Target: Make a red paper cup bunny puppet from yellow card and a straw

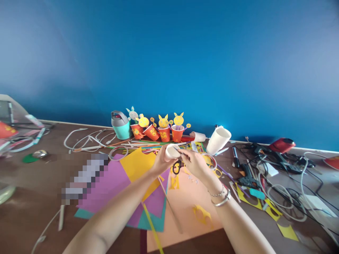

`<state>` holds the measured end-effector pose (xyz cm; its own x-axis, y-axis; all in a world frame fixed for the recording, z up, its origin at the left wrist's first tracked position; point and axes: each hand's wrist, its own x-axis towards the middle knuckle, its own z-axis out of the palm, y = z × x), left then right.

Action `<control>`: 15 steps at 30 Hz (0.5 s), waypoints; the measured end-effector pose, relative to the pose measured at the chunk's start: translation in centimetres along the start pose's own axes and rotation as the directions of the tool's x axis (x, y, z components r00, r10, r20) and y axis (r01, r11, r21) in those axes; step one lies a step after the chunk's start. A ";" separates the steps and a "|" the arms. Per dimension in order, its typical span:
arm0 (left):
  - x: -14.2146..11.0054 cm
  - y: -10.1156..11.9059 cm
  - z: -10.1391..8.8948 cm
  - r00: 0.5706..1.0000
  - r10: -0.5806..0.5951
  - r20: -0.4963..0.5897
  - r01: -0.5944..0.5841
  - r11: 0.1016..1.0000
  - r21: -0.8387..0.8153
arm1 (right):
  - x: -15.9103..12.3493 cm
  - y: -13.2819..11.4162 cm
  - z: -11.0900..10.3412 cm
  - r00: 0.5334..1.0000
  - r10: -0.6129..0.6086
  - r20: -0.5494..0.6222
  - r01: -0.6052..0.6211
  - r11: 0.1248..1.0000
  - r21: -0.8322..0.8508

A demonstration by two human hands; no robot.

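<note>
A white paper cup point(172, 152), its open mouth tilted toward me, is gripped in my left hand point(162, 159) above the paper sheets. My right hand point(191, 159) is closed in a pinch at the cup's right side. From its fingers a thin grey pointed tool point(176, 149) reaches over the rim; its kind is too small to tell. Just below the hands are black scissors handles point(177, 167); the blades are hidden. Under my forearms lie a peach sheet point(182, 211), purple paper point(111, 180) and yellow paper point(136, 164).
Red cups point(164, 134) with paper animal heads line the wall beside a teal flask point(122, 126). At right stand a white cup stack point(218, 140), a glue gun point(249, 178) and tangled cables point(280, 197). Yellow scraps point(202, 214) lie on the peach sheet.
</note>
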<state>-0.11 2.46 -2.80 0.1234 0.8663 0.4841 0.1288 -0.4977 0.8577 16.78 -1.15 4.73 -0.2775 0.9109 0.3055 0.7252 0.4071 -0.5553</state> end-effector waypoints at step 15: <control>-0.1 -0.7 0.1 0.999 0.033 0.020 -0.034 0.997 0.074 | -0.1 -0.3 0.1 0.999 0.031 0.020 -0.029 0.995 -0.095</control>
<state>-0.15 2.73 -3.48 0.1474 0.8485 0.5082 0.1972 -0.5287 0.8256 16.52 -1.38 4.84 -0.2678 0.9241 0.2727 0.7892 0.3728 -0.4880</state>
